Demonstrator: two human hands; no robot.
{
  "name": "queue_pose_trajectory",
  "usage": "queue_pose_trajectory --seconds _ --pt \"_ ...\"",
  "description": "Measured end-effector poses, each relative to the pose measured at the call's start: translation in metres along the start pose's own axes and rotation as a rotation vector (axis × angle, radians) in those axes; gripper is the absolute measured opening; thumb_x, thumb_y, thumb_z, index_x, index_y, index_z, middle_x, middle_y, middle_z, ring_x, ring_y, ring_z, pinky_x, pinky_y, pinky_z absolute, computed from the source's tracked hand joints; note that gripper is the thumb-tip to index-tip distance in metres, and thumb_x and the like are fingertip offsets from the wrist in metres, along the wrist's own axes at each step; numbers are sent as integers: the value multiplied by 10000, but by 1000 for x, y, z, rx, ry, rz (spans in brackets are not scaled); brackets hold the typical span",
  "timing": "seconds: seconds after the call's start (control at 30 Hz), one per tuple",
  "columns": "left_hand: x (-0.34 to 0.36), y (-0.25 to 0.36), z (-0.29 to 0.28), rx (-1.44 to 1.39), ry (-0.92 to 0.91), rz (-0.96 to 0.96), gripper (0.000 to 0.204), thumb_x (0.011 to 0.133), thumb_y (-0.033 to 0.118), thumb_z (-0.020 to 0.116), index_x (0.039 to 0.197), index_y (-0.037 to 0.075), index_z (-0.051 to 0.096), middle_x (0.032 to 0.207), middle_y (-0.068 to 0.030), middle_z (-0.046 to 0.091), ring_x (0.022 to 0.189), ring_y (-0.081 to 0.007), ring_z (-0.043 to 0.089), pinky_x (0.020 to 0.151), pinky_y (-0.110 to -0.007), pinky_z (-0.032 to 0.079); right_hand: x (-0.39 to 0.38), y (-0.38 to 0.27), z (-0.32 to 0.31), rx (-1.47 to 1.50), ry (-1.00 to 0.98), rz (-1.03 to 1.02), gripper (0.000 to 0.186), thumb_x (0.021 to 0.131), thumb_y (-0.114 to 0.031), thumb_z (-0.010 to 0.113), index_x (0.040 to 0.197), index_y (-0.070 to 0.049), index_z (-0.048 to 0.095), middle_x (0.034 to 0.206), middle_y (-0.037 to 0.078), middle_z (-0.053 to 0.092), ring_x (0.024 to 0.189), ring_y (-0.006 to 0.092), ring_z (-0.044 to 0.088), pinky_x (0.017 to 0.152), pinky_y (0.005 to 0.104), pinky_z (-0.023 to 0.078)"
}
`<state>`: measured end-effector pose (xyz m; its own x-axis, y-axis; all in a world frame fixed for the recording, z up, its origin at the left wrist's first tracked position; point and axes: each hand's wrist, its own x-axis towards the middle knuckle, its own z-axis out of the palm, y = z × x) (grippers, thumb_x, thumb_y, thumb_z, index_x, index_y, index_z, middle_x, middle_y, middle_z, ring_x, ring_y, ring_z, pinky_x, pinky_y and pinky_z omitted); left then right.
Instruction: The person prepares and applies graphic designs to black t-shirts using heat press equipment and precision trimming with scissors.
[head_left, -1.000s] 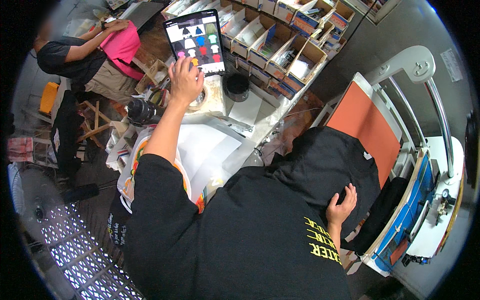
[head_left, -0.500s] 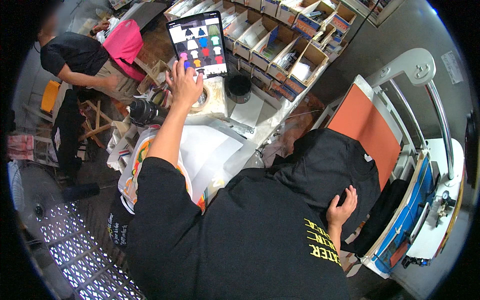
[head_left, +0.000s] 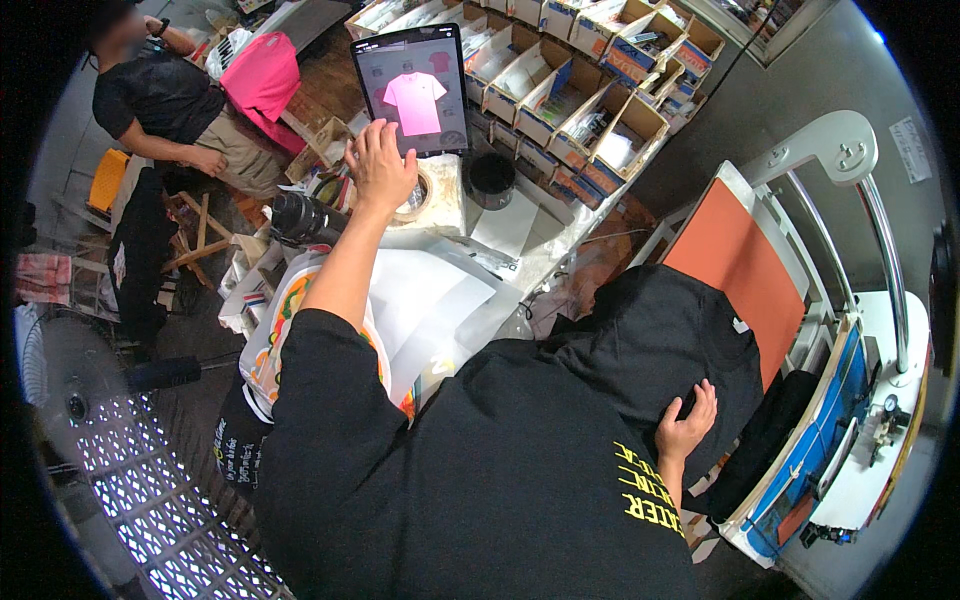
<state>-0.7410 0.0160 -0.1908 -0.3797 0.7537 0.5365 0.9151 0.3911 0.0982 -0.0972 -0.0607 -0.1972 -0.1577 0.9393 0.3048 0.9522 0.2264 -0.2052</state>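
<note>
A tablet point(head_left: 452, 110) stands upright at the far side of the cluttered table, its screen filled mostly by one enlarged pink T-shirt picture. My left hand point(head_left: 384, 170) is at its lower left corner, fingers apart and holding nothing; whether a fingertip touches the glass I cannot tell. Below that hand lies a roll of tape point(head_left: 416, 192), partly covered by it. On the right, my right hand point(head_left: 688, 425) rests flat with fingers spread on a black T-shirt point(head_left: 670, 330). This shirt lies partly over the orange pad point(head_left: 735, 265) of a heat press.
The press's white arm point(head_left: 826, 145) and chrome bars rise at right. Cardboard bins point(head_left: 590, 125) line the back. A black cup point(head_left: 491, 180), a dark bottle point(head_left: 298, 218) and white sheets point(head_left: 425, 290) crowd the table. A fan point(head_left: 80, 400) and another person point(head_left: 165, 110) are at left.
The screen has gone from a grid of garments to one large pink T-shirt. My left hand has drawn slightly down off the screen. The other person's far arm has risen. My right hand stays put.
</note>
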Motion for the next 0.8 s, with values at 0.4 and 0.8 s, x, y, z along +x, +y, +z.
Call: queue_pose_trajectory --seconds 0.4,0.8 --pt "8 17 -4 32 -11 75 622 853 187 676 1429 55 481 1419 -121 470 1339 -331 417 1129 -569 264 0 -3 -2 -5 -12 21 433 856 -134 643 1266 -10 579 1419 162 563 1386 372 458 1187 510 302" --pt "18 46 -15 -52 -53 146 488 849 142 650 1323 48 583 1419 -128 478 1362 -326 386 1143 -560 248 0 3 1 -11 -5 21 439 837 -140 651 1252 -17 582 1419 157 561 1378 369 465 1180 515 309"
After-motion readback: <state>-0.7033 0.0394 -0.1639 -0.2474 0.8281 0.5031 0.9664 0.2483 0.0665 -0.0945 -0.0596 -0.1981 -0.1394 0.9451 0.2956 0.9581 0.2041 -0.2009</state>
